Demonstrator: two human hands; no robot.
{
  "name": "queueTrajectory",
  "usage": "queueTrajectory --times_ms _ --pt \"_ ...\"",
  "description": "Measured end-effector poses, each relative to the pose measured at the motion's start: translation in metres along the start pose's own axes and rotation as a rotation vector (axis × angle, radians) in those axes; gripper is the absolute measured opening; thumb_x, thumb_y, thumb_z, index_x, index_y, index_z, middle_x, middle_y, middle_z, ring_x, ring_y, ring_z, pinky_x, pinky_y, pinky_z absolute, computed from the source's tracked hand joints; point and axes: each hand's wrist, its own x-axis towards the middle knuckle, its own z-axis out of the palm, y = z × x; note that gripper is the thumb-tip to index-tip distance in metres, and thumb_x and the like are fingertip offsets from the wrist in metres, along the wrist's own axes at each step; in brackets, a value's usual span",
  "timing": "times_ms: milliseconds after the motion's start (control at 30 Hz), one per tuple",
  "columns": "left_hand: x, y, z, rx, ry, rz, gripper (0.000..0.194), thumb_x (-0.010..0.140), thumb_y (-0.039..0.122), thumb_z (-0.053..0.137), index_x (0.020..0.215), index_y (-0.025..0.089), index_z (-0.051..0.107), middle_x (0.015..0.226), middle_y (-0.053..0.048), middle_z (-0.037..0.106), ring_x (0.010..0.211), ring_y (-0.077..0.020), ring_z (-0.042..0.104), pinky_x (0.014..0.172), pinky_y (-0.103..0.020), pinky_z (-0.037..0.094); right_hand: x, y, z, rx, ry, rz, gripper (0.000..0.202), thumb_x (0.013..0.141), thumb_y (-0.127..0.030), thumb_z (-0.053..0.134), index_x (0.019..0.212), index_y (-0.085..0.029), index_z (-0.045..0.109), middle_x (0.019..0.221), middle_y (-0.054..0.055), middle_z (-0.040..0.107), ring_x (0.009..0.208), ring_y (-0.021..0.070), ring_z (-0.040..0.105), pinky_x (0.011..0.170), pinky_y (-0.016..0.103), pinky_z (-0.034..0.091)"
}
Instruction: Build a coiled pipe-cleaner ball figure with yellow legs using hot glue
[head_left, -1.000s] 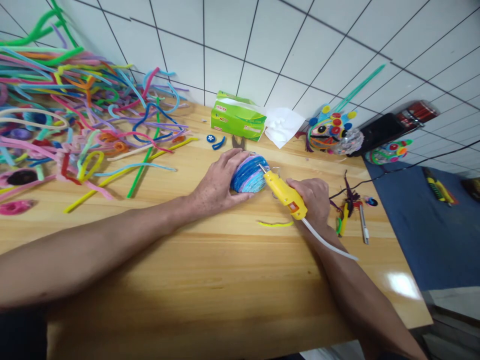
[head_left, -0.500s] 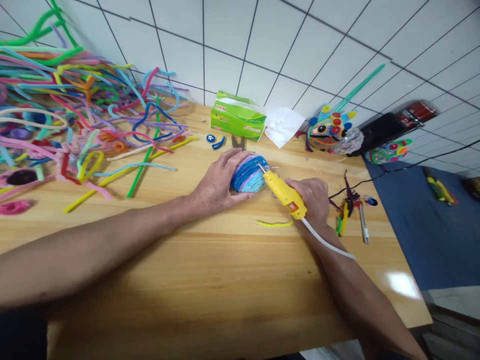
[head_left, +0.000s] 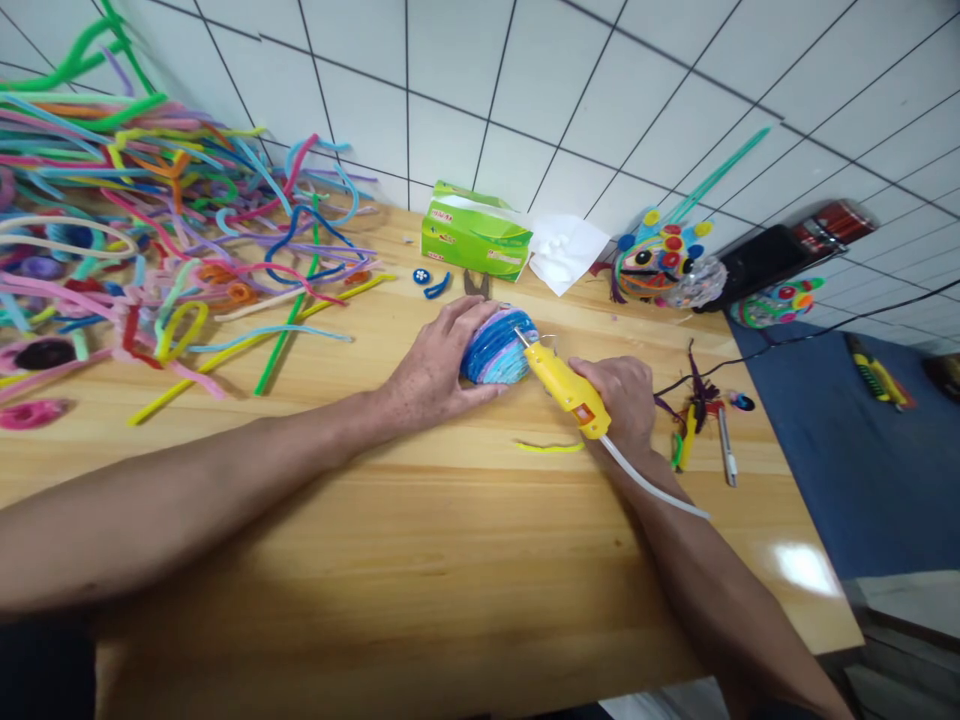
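Observation:
A rounded object striped in blue, light blue and purple (head_left: 498, 346) rests on the wooden table. My left hand (head_left: 442, 365) curls around its left side, thumb along the near edge. In my right hand (head_left: 622, 395) is a yellow glue gun (head_left: 564, 386), its metal nozzle pointing up and left at the upper right of the striped object. A glue stick (head_left: 649, 487) sticks out of the gun's back end. Pliers (head_left: 476, 285) lie just behind the striped object, their handles hidden. A short yellow strip (head_left: 550, 448) lies in front of the gun.
Many colourful pipe cleaners (head_left: 180, 230) are heaped at the left. A green tissue pack (head_left: 475, 236) and a white paper (head_left: 568, 255) lie near the tiled wall. Decorated figures (head_left: 658, 262), a cutter (head_left: 727, 447) and a black cable (head_left: 810, 341) are at the right.
My right hand and the glue gun have shifted very slightly left. My left hand stays on the striped object.

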Motion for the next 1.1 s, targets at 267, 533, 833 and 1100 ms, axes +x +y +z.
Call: queueTrajectory --times_ms 267,533,833,1100 --pt "-0.0001 -0.0008 0.0013 -0.024 0.035 0.035 0.098 0.09 0.036 0.092 0.171 0.027 0.037 0.165 -0.019 0.056 0.157 -0.0412 0.054 0.132 -0.064 0.05 0.0041 -0.0023 -0.0034 -0.023 -0.009 0.001 0.027 0.116 -0.028 0.052 0.136 -0.022 0.069 0.097 0.004 0.082 0.086 0.0228 0.072 0.085 0.04 0.05" --pt "-0.0001 -0.0013 0.0003 -0.015 0.019 0.022 0.1 0.089 0.037 0.093 0.171 0.027 0.037 0.166 -0.019 0.055 0.158 -0.0423 0.053 0.133 -0.064 0.049 0.0027 -0.0042 -0.0034 0.0 -0.025 0.045 0.028 0.115 -0.029 0.053 0.138 -0.024 0.069 0.097 0.005 0.082 0.086 0.0242 0.072 0.085 0.042 0.05" --pt "-0.0004 -0.0013 0.0013 -0.024 0.025 0.021 0.1 0.089 0.037 0.093 0.171 0.028 0.037 0.165 -0.018 0.055 0.157 -0.0424 0.053 0.133 -0.063 0.049 -0.0025 -0.004 -0.0032 0.03 -0.079 0.11 0.028 0.114 -0.03 0.055 0.134 -0.024 0.073 0.099 0.006 0.083 0.089 0.0256 0.074 0.088 0.044 0.05" --pt "-0.001 -0.0001 -0.0001 0.003 0.0 -0.005 0.102 0.088 0.034 0.093 0.171 0.029 0.035 0.167 -0.017 0.053 0.16 -0.043 0.05 0.134 -0.065 0.048 -0.0024 -0.0046 -0.005 0.02 -0.117 0.12 0.03 0.115 -0.033 0.052 0.131 -0.024 0.075 0.097 0.007 0.084 0.09 0.0252 0.074 0.088 0.044 0.05"
